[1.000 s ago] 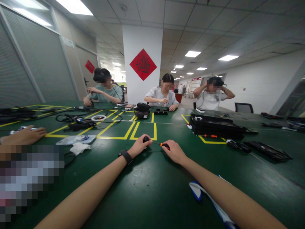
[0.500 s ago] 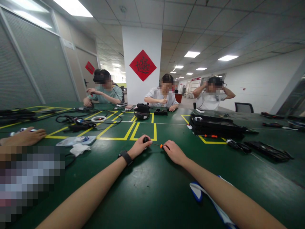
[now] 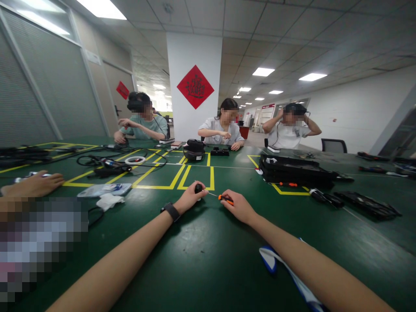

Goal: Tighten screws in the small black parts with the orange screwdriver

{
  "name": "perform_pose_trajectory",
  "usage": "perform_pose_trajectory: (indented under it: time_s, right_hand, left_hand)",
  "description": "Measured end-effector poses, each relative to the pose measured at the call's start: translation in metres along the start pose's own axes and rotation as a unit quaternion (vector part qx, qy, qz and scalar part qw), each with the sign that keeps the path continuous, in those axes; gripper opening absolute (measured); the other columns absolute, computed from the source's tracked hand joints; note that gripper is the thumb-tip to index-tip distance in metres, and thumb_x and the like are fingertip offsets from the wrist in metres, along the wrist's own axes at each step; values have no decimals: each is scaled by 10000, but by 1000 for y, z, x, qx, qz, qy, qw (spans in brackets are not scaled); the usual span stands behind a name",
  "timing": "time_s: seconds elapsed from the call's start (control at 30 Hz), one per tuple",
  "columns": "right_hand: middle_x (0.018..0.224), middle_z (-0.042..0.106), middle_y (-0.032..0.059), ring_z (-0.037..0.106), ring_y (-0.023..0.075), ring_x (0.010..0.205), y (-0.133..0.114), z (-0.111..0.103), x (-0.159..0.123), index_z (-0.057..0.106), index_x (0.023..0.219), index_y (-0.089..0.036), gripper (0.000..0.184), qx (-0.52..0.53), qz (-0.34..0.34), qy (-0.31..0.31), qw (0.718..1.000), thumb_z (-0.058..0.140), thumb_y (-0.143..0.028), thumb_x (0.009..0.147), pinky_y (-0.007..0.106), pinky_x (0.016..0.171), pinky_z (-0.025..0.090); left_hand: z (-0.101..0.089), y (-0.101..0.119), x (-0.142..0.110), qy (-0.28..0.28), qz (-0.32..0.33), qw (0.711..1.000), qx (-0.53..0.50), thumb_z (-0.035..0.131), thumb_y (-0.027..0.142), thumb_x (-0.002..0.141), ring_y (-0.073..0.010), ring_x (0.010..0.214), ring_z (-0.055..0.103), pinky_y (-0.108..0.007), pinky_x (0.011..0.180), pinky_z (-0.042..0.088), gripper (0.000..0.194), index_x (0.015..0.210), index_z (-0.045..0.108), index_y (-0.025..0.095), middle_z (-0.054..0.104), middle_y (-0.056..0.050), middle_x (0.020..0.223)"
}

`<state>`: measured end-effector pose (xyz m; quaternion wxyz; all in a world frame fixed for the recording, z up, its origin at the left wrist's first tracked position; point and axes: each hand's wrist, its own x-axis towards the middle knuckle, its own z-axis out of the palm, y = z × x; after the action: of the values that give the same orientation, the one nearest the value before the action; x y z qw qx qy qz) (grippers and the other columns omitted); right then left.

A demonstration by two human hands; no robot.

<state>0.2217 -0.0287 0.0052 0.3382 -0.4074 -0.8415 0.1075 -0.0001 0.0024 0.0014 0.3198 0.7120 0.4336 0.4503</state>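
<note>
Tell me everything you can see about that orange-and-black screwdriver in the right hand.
The slim orange-and-black screwdriver has a handle that looks like plastic, bright orange at its front end, and a thin, metallic-looking shaft. The bare right hand grips the handle, partly covering it. Above the green tabletop, its shaft points toward the left hand, which holds a small, dark, rounded part. Whether the tip touches that part is too small to tell.

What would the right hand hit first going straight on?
Likely the left hand or the black part it holds: the screwdriver in the right hand points that way. Tip contact is too small to tell.
</note>
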Motion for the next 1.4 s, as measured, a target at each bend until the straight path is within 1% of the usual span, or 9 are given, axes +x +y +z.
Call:
perform_pose_trajectory:
  time_s: [0.17,0.3,0.43,0.53,0.6,0.87,1.1,1.27,1.4]
  right_hand:
    - [763,610,9,551,128,682,-1,1,0,571,955,-193,206,-12,23,-9,1000,513,-304,792,241,659,403]
    - [829,627,36,560,141,732,-1,2,1,604,933,-186,237,-37,33,-3,999,467,-345,822,246,677,401]
    - [844,634,38,556,142,763,-3,-1,1,628,884,-189,264,-52,22,-8,998,412,-338,855,241,697,394]
    - [854,637,28,554,142,764,-5,-2,1,631,880,-204,250,-59,17,4,998,429,-347,846,233,689,390]
    - [853,641,25,555,144,761,-7,-2,1,634,879,-211,249,-65,15,10,998,432,-352,842,231,679,387]
    - [828,651,18,560,146,729,-6,-3,0,649,850,-220,247,-82,25,17,996,444,-355,830,228,648,384]
    - [859,653,30,569,149,765,-7,-3,0,649,869,-208,243,-79,15,23,997,454,-346,828,234,675,401]
    - [898,640,27,573,147,806,-5,-2,1,618,955,-207,227,-39,-26,26,999,528,-329,786,248,739,416]
    - [818,639,17,580,145,720,-7,-1,1,570,1060,-226,312,-45,-7,22,999,528,-364,783,249,678,419]
  left_hand:
    - [2,1,-1,-4,-1,1000,-18,569,422,698,-115,674,504,-228,606,415,296,860,534,177,543,11,755]
    - [1,3,-1,-3,9,1000,-23,570,393,707,-128,733,523,-247,671,423,268,856,547,172,570,-6,789]
    - [-4,2,-1,-51,5,996,-67,607,344,687,-136,795,543,-256,699,433,301,927,533,179,595,-31,892]
    - [-8,2,0,-85,3,992,-92,633,303,666,-122,757,542,-237,652,436,298,913,519,182,594,-24,879]
    - [-9,1,0,-93,1,990,-107,635,287,665,-113,737,535,-229,631,437,271,880,509,179,588,-19,865]
    - [-7,-4,1,-73,-2,990,-121,635,224,646,-111,737,536,-234,650,440,249,854,509,171,585,-17,861]
    - [-7,-2,1,-82,0,990,-115,639,223,643,-110,727,536,-231,640,434,254,858,515,168,586,-11,844]
    - [-6,-3,1,-67,9,993,-101,637,215,647,-110,731,537,-234,652,431,247,862,525,165,587,-7,826]
    - [-7,-4,1,-52,8,994,-96,635,210,648,-114,746,543,-240,670,433,247,867,530,167,595,-11,838]
